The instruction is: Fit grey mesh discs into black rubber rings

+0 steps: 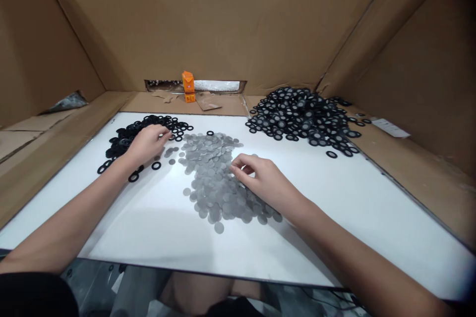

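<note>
My left hand (150,143) is at the right side of a pile of black rings (124,141), thumb and fingertips pinched together; what they hold, if anything, is too small to name. My right hand (256,173) hovers over the right side of a heap of thin grey discs (213,178), thumb and forefinger pressed together; anything between them cannot be made out. One black ring (210,133) lies at the top of the grey heap. Another ring (156,165) lies below my left hand on the white board (148,228).
A large pile of black rings with grey centres (301,114) covers the back right. Cardboard walls (204,20) surround the board. An orange carton (188,86) stands at the back by a slot. A white label (390,128) lies on the right cardboard.
</note>
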Motion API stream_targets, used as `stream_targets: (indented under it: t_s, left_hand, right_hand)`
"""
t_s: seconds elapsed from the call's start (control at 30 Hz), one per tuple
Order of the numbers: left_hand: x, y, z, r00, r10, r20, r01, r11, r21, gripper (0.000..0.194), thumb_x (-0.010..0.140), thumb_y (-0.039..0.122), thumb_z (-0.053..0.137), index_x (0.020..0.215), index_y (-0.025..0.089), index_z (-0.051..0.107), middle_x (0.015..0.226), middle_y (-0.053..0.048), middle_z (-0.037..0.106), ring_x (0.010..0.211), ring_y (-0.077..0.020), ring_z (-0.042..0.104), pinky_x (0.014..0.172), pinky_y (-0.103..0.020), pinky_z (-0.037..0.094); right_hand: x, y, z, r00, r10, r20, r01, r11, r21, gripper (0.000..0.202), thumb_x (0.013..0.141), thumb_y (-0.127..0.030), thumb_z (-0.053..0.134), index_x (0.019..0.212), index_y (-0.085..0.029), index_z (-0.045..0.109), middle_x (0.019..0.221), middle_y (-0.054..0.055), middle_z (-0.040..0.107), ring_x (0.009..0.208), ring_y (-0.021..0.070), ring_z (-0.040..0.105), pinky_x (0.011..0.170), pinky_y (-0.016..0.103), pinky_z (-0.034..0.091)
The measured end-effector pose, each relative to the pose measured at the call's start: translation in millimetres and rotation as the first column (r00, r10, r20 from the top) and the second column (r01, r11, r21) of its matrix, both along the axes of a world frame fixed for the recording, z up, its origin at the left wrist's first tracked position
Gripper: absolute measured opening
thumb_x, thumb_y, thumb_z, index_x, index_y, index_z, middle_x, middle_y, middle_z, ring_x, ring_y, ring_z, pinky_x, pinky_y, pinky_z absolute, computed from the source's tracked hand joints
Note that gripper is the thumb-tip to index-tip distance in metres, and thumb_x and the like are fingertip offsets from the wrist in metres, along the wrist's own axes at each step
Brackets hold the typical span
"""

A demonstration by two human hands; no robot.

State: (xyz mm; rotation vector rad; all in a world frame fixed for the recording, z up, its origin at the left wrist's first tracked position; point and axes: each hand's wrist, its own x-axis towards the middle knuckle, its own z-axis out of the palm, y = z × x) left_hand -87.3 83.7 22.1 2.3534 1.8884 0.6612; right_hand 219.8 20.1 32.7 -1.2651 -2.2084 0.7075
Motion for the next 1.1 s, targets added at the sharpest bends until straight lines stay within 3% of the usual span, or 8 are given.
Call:
stream_targets:
  t_s: [0.1, 0.23, 0.33, 0.63, 0.83, 1.0, 1.1]
  left_hand:
    - [31.5, -18.8, 1.2, 0.923, -0.044, 0.382, 0.105, 0.985, -0.140, 0.037, 0.085, 0.048, 0.049, 0.081, 0.017, 0.069, 0.077, -0.005, 0.066, 0.069, -0.0177, 0.056, 0.061, -0.026, 0.040]
    - [72.0, -48.5, -4.0, 0.684, -0.052, 0.728, 0.361, 0.891, -0.276, 0.036, 0.085, 0.049, 0.054, 0.084, 0.016, 0.069, 0.072, -0.002, 0.063, 0.059, -0.0126, 0.052, 0.054, -0.023, 0.038]
    - [86.5, -63.0, -6.8, 0.636, -0.103, 0.764, 0.432, 0.869, -0.243, 0.033, 0.086, 0.046, 0.056, 0.079, 0.016, 0.068, 0.068, 0.000, 0.061, 0.058, -0.0104, 0.050, 0.052, -0.021, 0.036]
    - [90.3, -72.9, -4.8, 0.643, -0.107, 0.758, 0.453, 0.851, -0.265, 0.031, 0.087, 0.044, 0.054, 0.074, 0.017, 0.063, 0.055, 0.004, 0.049, 0.045, -0.0075, 0.038, 0.042, -0.021, 0.028]
    - [92.3, -71.8, -8.9, 0.556, -0.069, 0.829, 0.495, 0.828, -0.263, 0.029, 0.084, 0.044, 0.058, 0.077, 0.016, 0.062, 0.063, 0.002, 0.054, 0.051, -0.0080, 0.042, 0.045, -0.021, 0.031]
    - [93.0, -72.2, -7.2, 0.689, -0.187, 0.700, 0.414, 0.894, -0.169, 0.023, 0.082, 0.035, 0.060, 0.068, 0.017, 0.058, 0.069, -0.001, 0.056, 0.069, -0.0139, 0.049, 0.061, -0.024, 0.039]
    - [93.9, -74.5, -6.0, 0.725, -0.264, 0.637, 0.403, 0.912, -0.080, 0.024, 0.085, 0.030, 0.055, 0.065, 0.017, 0.052, 0.069, -0.001, 0.055, 0.073, -0.0154, 0.050, 0.066, -0.026, 0.039]
  right_hand:
    - [-5.5, -5.2, 3.5, 0.997, 0.018, -0.070, -0.022, 0.999, -0.049, 0.025, 0.094, -0.037, 0.043, 0.081, -0.022, 0.057, 0.073, -0.001, 0.060, 0.068, 0.0155, 0.055, 0.063, 0.028, 0.040]
    - [-14.0, -11.1, 3.2, 0.994, 0.031, -0.104, -0.040, 0.996, -0.078, 0.023, 0.092, -0.037, 0.048, 0.079, -0.021, 0.059, 0.072, -0.001, 0.060, 0.064, 0.0144, 0.054, 0.060, 0.027, 0.038]
    - [-17.1, -12.2, 0.2, 0.989, 0.034, -0.145, -0.048, 0.994, -0.095, 0.024, 0.091, -0.039, 0.050, 0.078, -0.021, 0.060, 0.074, 0.000, 0.063, 0.066, 0.0144, 0.055, 0.061, 0.026, 0.040]
    - [-17.7, -10.1, -4.8, 0.980, -0.049, -0.193, 0.014, 0.984, -0.179, 0.027, 0.086, -0.045, 0.058, 0.076, -0.020, 0.059, 0.069, 0.000, 0.060, 0.061, 0.0131, 0.051, 0.055, 0.026, 0.037]
    - [-20.1, -11.2, -5.9, 0.964, -0.040, -0.262, -0.009, 0.983, -0.182, 0.027, 0.088, -0.045, 0.056, 0.077, -0.020, 0.057, 0.070, -0.001, 0.057, 0.062, 0.0126, 0.049, 0.055, 0.025, 0.036]
    - [-20.9, -11.1, -8.5, 0.953, -0.028, -0.302, -0.027, 0.984, -0.177, 0.025, 0.089, -0.042, 0.056, 0.077, -0.020, 0.057, 0.071, -0.002, 0.057, 0.063, 0.0118, 0.049, 0.056, 0.025, 0.036]
    - [-22.9, -12.1, -9.0, 0.939, -0.066, -0.337, -0.011, 0.976, -0.219, 0.022, 0.086, -0.041, 0.059, 0.082, -0.020, 0.061, 0.076, 0.000, 0.061, 0.066, 0.0125, 0.053, 0.059, 0.025, 0.040]
